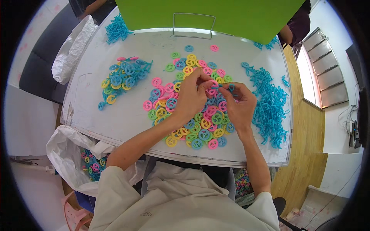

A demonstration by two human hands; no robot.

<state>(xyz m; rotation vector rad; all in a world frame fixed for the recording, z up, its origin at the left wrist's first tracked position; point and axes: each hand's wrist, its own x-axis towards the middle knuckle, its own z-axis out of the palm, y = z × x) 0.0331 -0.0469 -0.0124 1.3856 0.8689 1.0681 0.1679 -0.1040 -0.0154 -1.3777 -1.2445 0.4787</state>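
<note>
The left hand (194, 94) has its thumb and index finger pinched together at a pink, round, spoked plastic wheel (211, 91). The right hand (241, 103) has thumb and fingertips drawn nearly closed on a small turquoise plastic rod-like piece (231, 87), which meets or nearly meets the wheel; whether they are joined cannot be told. Both hands are above a broad heap of pink, yellow, green and blue plastic wheels (204, 134) in the middle of the white-topped table (94, 129).

The heap's near side leaves only a narrow strip of white before the table's front edge, which bends in the view. Leftward, a wider stretch of white surface runs to a smaller pile of turquoise pieces with coloured wheels (127, 75), set in from the left edge. Rightward, past the right hand, a long mound of turquoise plastic pieces (269, 106) lies close along the right edge, with a thin margin beyond.

At the far side, a bright green upright panel (216, 13) with a wire bracket (192, 36) before it bounds the reach forward. Below the front edge at left, a white woven sack (65, 150) gapes, holding coloured pieces.
</note>
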